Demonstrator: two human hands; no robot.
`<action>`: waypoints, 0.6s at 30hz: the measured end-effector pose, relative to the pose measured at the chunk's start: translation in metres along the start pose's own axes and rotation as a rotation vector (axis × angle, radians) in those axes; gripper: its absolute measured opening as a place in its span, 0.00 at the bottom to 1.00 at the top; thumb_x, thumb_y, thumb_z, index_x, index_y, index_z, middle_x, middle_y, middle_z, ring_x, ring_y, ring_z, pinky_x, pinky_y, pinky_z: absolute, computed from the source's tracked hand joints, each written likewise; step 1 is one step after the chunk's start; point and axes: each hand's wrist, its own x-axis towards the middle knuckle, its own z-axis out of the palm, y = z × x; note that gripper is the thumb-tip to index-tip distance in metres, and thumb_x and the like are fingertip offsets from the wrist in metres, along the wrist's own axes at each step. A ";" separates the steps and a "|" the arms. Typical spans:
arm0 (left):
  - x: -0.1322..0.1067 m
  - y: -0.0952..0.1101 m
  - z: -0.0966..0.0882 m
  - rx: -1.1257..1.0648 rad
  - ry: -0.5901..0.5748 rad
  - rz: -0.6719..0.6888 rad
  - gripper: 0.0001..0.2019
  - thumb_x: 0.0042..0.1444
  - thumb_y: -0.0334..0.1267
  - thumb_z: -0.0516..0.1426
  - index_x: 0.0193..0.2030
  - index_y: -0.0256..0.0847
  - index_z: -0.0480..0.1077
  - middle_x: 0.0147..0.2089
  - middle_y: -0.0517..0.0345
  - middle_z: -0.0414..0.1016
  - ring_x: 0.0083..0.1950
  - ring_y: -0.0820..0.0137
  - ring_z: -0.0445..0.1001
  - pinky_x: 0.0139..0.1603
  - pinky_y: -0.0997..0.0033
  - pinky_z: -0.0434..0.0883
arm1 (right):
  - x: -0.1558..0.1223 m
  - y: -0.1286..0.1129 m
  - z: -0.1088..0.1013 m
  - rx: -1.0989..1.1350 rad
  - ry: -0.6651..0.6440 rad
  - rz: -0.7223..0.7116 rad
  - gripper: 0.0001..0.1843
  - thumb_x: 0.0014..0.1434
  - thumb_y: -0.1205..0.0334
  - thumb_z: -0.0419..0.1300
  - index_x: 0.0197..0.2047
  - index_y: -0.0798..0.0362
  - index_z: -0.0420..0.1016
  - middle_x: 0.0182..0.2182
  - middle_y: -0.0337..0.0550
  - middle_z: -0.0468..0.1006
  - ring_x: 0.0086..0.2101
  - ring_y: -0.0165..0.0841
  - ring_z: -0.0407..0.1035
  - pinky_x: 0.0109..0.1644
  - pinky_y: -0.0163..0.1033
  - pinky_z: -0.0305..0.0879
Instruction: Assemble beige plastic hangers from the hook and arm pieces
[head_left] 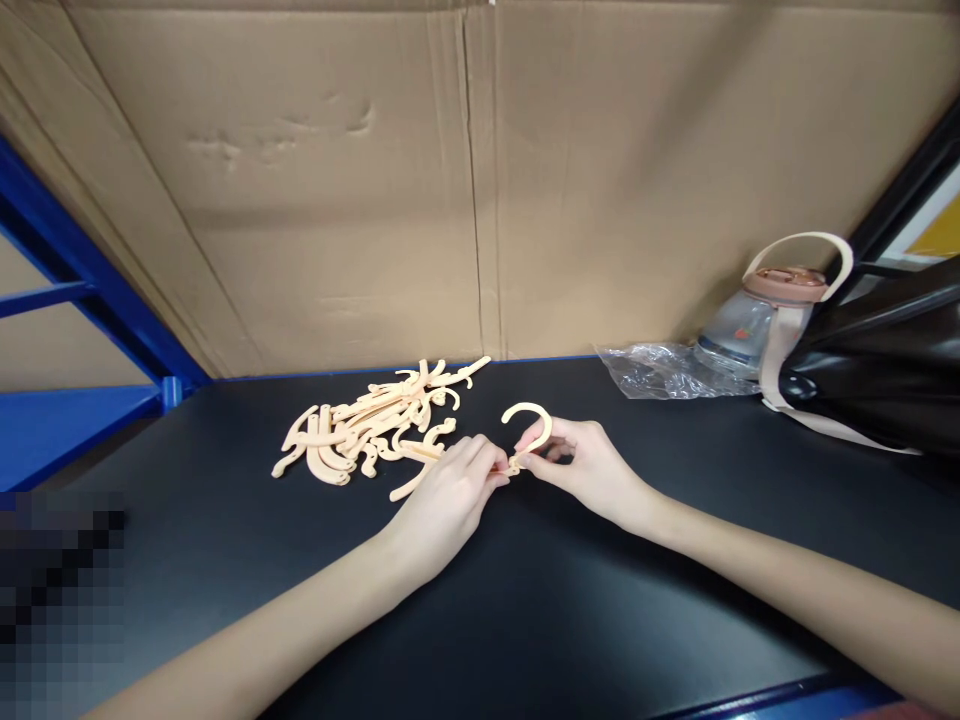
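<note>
Between thumb and fingers of my right hand [574,455] is a pale peach hanger hook [541,420], its curve standing up and opening to the left. My left hand [457,485] is closed on a peach hanger arm [501,471] at the hook's lower end, most of it hidden by my fingers. The two pieces meet between my fingertips; whether they are joined I cannot tell. Just left of my left hand lies a loose pile of peach hanger parts [375,415], several curved arms and hooks among them.
A crumpled clear plastic bag [667,370] lies at the back right of the black table [570,620]. Beside it stands a clear bottle [750,315] with a pink lid and a strap, next to a black bag [885,350]. A cardboard wall [337,200] closes off the back.
</note>
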 end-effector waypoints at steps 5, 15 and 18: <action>0.000 -0.003 0.002 -0.042 0.012 -0.015 0.06 0.63 0.31 0.46 0.35 0.41 0.60 0.36 0.58 0.67 0.37 0.69 0.66 0.38 0.67 0.67 | 0.000 -0.001 0.001 -0.173 0.014 -0.103 0.02 0.54 0.65 0.59 0.30 0.50 0.73 0.27 0.37 0.75 0.24 0.28 0.67 0.29 0.35 0.64; 0.002 0.002 -0.013 -0.057 0.109 -0.099 0.04 0.63 0.33 0.48 0.36 0.42 0.59 0.38 0.59 0.67 0.38 0.69 0.67 0.38 0.69 0.66 | 0.001 0.008 -0.004 -0.072 -0.002 -0.040 0.02 0.54 0.64 0.59 0.31 0.51 0.73 0.28 0.37 0.76 0.28 0.30 0.70 0.35 0.37 0.67; 0.002 0.001 -0.014 -0.010 0.109 -0.106 0.04 0.63 0.34 0.47 0.36 0.42 0.59 0.37 0.60 0.67 0.37 0.69 0.68 0.36 0.68 0.66 | 0.003 0.009 -0.005 0.050 0.041 0.006 0.05 0.54 0.59 0.62 0.33 0.51 0.73 0.31 0.38 0.77 0.32 0.33 0.73 0.40 0.39 0.69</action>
